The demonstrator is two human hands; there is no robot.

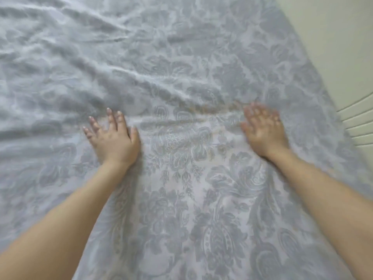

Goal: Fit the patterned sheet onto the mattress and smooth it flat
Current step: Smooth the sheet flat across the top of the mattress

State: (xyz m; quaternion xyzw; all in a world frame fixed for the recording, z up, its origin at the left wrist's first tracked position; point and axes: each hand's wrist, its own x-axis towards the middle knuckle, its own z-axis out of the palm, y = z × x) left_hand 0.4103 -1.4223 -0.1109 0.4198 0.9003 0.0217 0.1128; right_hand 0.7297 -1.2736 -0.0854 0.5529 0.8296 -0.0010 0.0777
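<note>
patterned sheet [181,178] spread over the bed, flat near, ridges of wrinkles far left. left hand [113,138] and right hand [264,132] both flat, fingers splayed, pressing the cloth, gripping nothing. looks thin, soft, light, bunches easily; best pushed with palms, or pinched at edges.

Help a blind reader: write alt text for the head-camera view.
A left hand and right hand lie flat, fingers spread, on a grey-blue patterned sheet; the right is motion-blurred. Wrinkles cross the sheet beyond them and to the left.
</note>
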